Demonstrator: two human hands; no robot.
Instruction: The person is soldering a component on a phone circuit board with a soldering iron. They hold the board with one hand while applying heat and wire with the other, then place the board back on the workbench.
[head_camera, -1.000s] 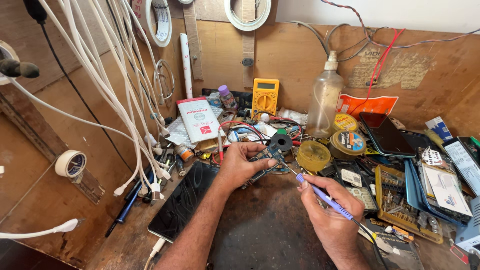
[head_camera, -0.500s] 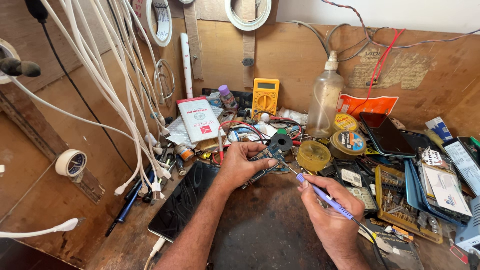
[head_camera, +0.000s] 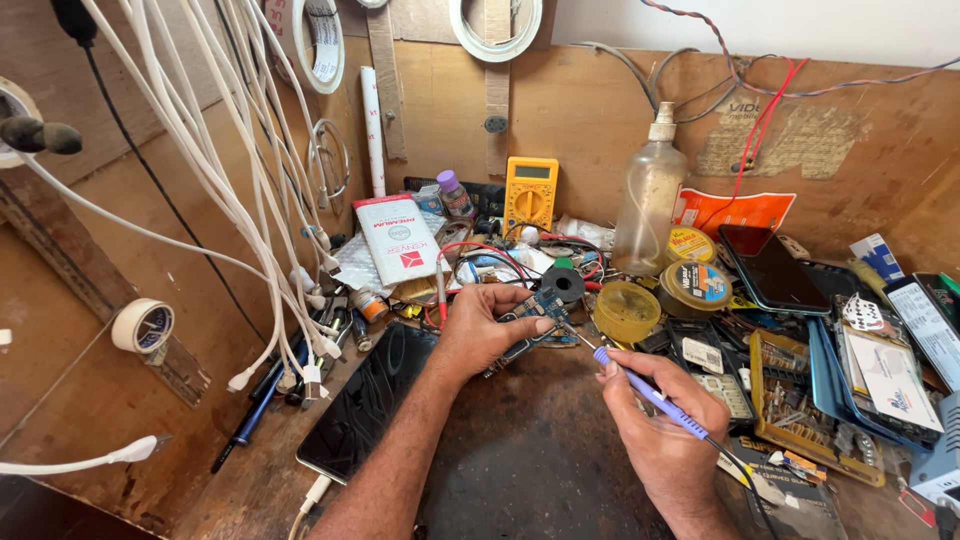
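Circuit board (head_camera: 545, 308), small and blue, sits pinched between the thumb and fingers of my left hand (head_camera: 487, 325), held just above the dark worktop (head_camera: 530, 460) near its back clutter. I judge it light, stiff and brittle, with tiny parts on its face, so I grip it by the edges only. My right hand (head_camera: 660, 425) is closed around the purple soldering iron (head_camera: 650, 392) like a pen, its thin tip reaching to the board's edge; the handle is the only safe place to hold, and its cord trails off to the right.

A white rectangular packet (head_camera: 398, 240) with red print leans against the back wall on the left. Beside it to the right stands a yellow multimeter (head_camera: 530, 193), then a tall cloudy plastic bottle (head_camera: 648, 205), with an orange packet (head_camera: 735, 210) behind. Round yellow tins (head_camera: 695, 283) lie just right of the board. A dark phone (head_camera: 368, 400) lies flat by my left forearm.
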